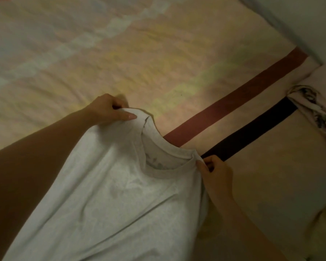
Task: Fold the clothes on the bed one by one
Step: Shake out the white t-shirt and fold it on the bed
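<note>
I have the pale grey T-shirt (109, 194) up by its shoulders, lifted off the bed (120, 53) near its right edge, the body hanging toward me. My left hand (109, 110) pinches the shoulder seam on one side of the collar, thumb on top, and my right hand (215, 174) pinches the other. No fold is in it yet, I judge. A printed garment (316, 110) lies bunched at the bed's far right edge, not yet folded.
</note>
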Available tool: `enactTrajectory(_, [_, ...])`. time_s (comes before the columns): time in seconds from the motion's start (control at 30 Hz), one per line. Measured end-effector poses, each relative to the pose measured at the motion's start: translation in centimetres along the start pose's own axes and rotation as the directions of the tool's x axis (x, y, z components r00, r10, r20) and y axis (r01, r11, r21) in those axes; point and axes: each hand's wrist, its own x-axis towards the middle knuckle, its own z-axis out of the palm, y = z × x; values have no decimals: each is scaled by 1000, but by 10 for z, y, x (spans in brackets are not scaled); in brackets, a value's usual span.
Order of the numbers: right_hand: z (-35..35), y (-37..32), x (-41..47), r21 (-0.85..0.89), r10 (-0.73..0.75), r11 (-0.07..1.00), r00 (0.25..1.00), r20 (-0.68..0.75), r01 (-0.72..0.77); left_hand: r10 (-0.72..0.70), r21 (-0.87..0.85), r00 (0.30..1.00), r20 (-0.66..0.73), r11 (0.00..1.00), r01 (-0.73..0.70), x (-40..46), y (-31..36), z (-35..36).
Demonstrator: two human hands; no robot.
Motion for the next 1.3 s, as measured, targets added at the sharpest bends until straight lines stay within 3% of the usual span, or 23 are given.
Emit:
enactTrajectory(0.1, [-4,-16,5,5,-15,1000,1000,7,15,-60,-152,991,117,985,77,-8,-6,-20])
enactTrajectory(0.17, [0,-38,12,-5,-111,994,994,2,111,-73,-267,982,174,956,118,-15,-16,-33])
enactTrajectory(0.3, [38,-100,33,23,-309,951,944,117,308,-162,-169,936,312,960,222,-24,-43,-53])
enactTrajectory(0.47, [96,-153,57,7,-279,956,899,337,294,-137,-257,906,401,932,254,-40,-66,-62])
enactTrajectory(0.57, [109,-167,64,-30,-260,946,813,521,322,-130,-218,886,446,944,249,-46,-71,-63])
enactTrajectory(0.67, [117,-170,68,-92,-324,870,702,634,485,-125,-175,860,495,955,240,-47,-80,-65])
enactTrajectory(0.87, [112,-167,80,-114,-375,842,725,579,527,-168,-159,786,595,934,320,-47,-98,-76])
enactTrajectory(1.13, [115,-154,85,6,-510,830,754,414,557,-188,-264,895,405,913,311,-55,-112,-82])
enactTrajectory(1.23, [116,-153,83,25,-521,836,780,348,548,-272,-293,852,447,856,426,-64,-115,-81])
enactTrajectory(1.3, [115,-152,80,50,-493,862,813,310,504,-363,-211,820,442,847,488,-68,-124,-78])
